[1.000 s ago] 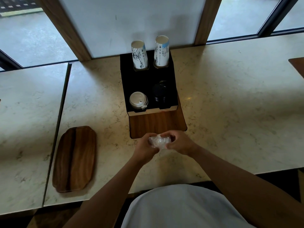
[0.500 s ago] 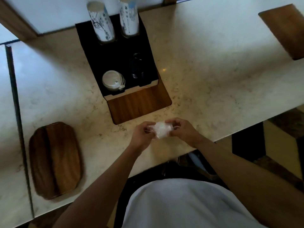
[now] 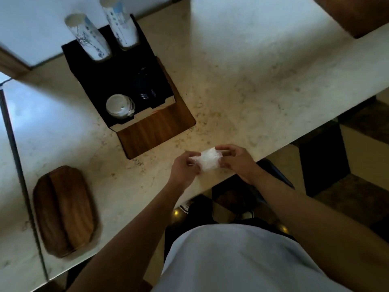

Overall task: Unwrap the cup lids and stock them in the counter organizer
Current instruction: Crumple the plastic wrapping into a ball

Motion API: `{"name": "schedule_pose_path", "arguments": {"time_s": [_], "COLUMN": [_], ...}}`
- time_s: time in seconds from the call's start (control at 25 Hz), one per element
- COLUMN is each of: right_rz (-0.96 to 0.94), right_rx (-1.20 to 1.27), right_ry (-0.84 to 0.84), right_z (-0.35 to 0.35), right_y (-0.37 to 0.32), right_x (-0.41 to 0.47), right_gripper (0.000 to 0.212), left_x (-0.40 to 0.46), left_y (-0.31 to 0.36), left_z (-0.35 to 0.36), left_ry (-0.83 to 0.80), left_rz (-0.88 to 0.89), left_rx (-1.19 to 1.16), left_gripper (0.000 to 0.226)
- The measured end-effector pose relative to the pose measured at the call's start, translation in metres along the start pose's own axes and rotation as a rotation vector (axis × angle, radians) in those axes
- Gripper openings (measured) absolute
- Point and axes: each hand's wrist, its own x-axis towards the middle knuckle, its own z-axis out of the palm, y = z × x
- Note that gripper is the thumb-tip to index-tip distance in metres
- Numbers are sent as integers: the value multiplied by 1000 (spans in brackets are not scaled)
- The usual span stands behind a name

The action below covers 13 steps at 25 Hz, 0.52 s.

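A crumpled clear plastic wrapper [image 3: 208, 159] is held between my left hand [image 3: 183, 167] and my right hand [image 3: 236, 161], just above the counter's near edge. Both hands pinch it from opposite sides. The black and wood counter organizer [image 3: 155, 127] stands on the counter beyond my hands. White cup lids [image 3: 118, 106] sit in its front left slot and black lids [image 3: 145, 85] in its front right slot. Two stacks of printed paper cups [image 3: 88, 36] rise from its back slots.
A wooden tray [image 3: 63, 209] lies on the marble counter [image 3: 252, 81] at the left. Another wooden piece [image 3: 357, 15] sits at the far right corner. The counter's near edge runs diagonally past my hands, with dark floor and a stool below.
The view has swung down and to the right. My hands have drawn back from the organizer to the counter's edge, and the wrapper is now more spread between them.
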Motion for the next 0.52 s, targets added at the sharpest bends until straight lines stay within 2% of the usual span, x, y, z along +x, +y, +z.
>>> {"name": "schedule_pose_path", "arguments": {"time_s": [0.24, 0.52], "right_rz": [-18, 38], "right_rx": [128, 116], "right_ry": [125, 317], "right_z": [-105, -203], "right_y": [20, 67], "right_x": [-52, -102], "right_gripper": [36, 37], "left_x": [-10, -18], "left_y": [37, 67], "left_z": [100, 214], "left_ry": [-129, -269], "left_rz": [76, 115], "left_rx": [85, 292], "left_gripper": [40, 35]}}
